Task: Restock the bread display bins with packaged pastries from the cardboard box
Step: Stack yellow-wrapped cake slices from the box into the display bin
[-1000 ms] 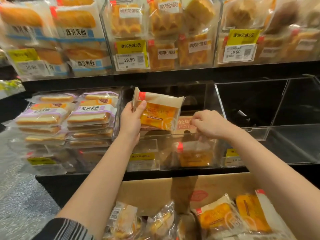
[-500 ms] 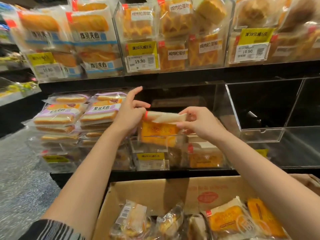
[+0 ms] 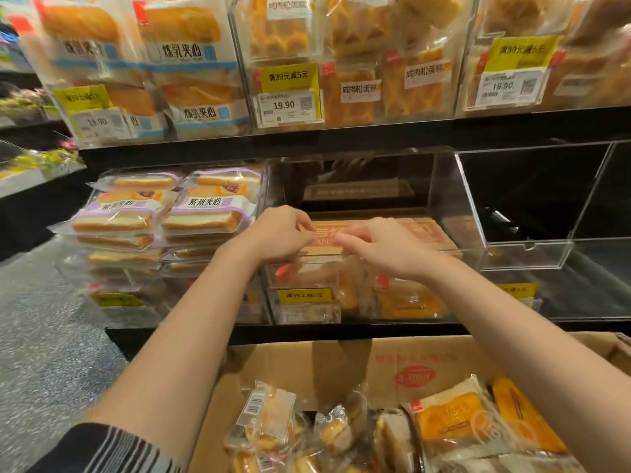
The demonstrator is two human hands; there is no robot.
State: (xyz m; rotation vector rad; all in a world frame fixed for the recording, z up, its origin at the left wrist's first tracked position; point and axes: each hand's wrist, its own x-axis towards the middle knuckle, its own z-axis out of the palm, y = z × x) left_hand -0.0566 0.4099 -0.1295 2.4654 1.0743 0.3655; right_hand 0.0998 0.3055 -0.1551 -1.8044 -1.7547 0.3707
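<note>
The clear middle bin (image 3: 440, 186) holds an orange pastry packet (image 3: 309, 276) with a red corner, seen through the front wall. My left hand (image 3: 278, 235) and my right hand (image 3: 386, 249) are side by side at the bin's front rim. Their fingers curl down onto the packet's top edge. A second orange packet (image 3: 411, 300) lies lower right in the same bin. A printed cardboard sheet (image 3: 420, 230) lies behind my hands. The open cardboard box (image 3: 327, 367) below holds several packets, among them an orange one (image 3: 450, 425) and a clear one (image 3: 269, 413).
Purple-labelled sandwich packets (image 3: 205, 213) fill the bin on the left. The clear bin (image 3: 532, 203) on the right holds nothing. The upper shelf carries full bins with yellow price tags (image 3: 288, 93). A speckled floor (image 3: 41, 336) lies at the left.
Both hands have come down with the orange packet from above the bin into its front part. The camera has moved closer to the shelf.
</note>
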